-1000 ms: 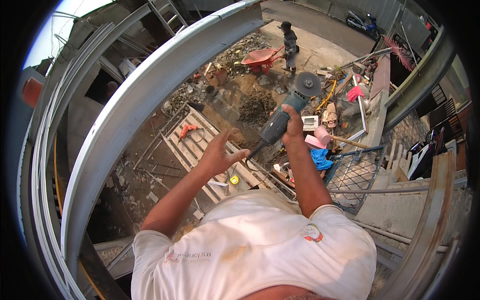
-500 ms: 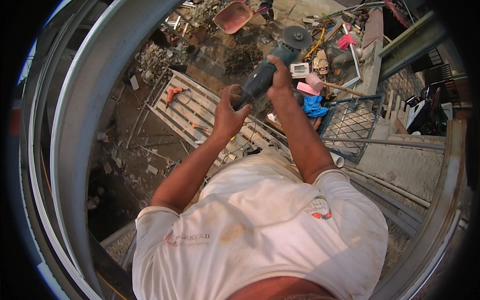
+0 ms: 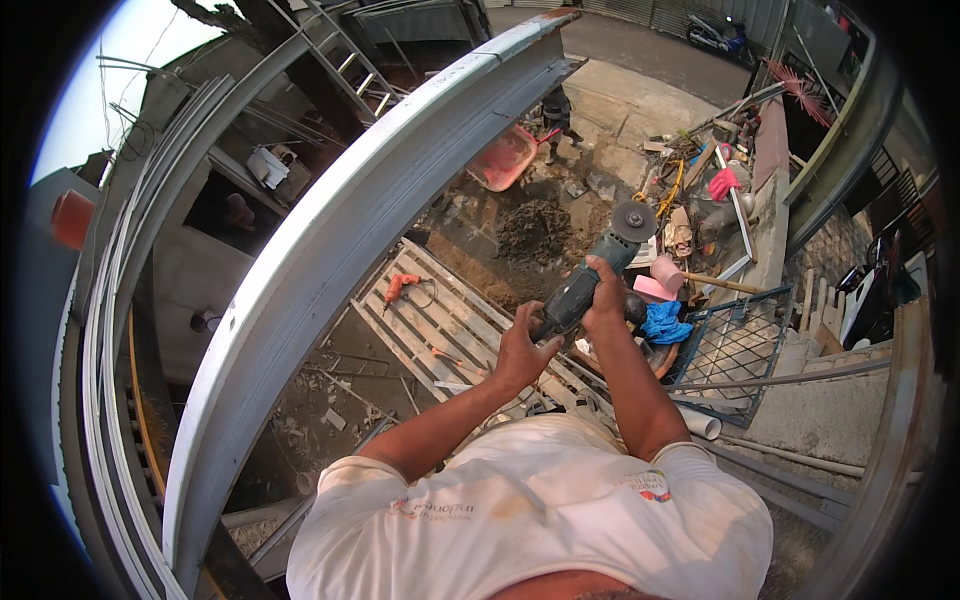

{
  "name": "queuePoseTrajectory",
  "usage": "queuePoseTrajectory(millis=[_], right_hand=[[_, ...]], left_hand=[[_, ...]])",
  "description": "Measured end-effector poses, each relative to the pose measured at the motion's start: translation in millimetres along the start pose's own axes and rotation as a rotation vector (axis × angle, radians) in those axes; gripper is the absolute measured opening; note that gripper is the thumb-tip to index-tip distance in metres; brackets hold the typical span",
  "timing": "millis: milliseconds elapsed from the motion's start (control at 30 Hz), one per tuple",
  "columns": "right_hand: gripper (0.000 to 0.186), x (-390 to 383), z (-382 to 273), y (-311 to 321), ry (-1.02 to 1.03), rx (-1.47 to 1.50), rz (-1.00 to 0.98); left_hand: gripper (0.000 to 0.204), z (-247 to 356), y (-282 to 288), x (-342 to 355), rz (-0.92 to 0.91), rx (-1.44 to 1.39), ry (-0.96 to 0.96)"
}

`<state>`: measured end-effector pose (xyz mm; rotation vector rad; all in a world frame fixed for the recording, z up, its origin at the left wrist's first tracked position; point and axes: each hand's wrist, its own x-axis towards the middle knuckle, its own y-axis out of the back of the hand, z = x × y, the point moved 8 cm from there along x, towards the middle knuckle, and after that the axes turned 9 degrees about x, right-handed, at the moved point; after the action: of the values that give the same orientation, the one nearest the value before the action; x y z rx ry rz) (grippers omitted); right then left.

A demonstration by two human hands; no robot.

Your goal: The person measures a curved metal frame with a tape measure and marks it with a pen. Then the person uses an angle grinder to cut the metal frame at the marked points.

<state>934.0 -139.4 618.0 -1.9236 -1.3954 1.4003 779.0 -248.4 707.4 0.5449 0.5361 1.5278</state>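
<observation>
Out in front of me I hold an angle grinder (image 3: 574, 300) with a dark body and a grey-green head. Its round disc (image 3: 634, 222) points away from me and to the right. My right hand (image 3: 606, 298) is wrapped round the middle of the body, just behind the head. My left hand (image 3: 522, 352) grips the rear end, with the thumb on the near side. Beneath, on a slatted wooden platform (image 3: 440, 305), lies an orange drill (image 3: 401, 288) with its cord. A smaller orange tool (image 3: 446, 354) rests closer to me on the slats.
A long steel beam (image 3: 330, 230) curves across the left, with metal lengths (image 3: 95, 400) beyond it. A blue metal grille (image 3: 735, 350), a blue plastic bag (image 3: 663, 323) and debris lie on the right. Farther off are a red wheelbarrow tray (image 3: 503, 160) and a person (image 3: 557, 115).
The view has tilted up and shifted, so more of the steel beam and the road beyond shows. The grinder appears lower and farther right, still in both hands.
</observation>
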Motion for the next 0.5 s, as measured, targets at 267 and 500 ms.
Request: queuePoseTrajectory(millis=[267, 500], right_hand=[[0.041, -2.3, -0.6, -1.8, 0.032, -0.016, -0.028], [0.040, 6.1, 7.6, 57.2, 0.030, -0.035, 0.025]], left_hand=[[0.077, -12.5, -5.4, 15.9, -0.159, 0.156, 0.077], [0.066, -80.8, 131.5, 80.6, 0.186, -0.293, -0.116]])
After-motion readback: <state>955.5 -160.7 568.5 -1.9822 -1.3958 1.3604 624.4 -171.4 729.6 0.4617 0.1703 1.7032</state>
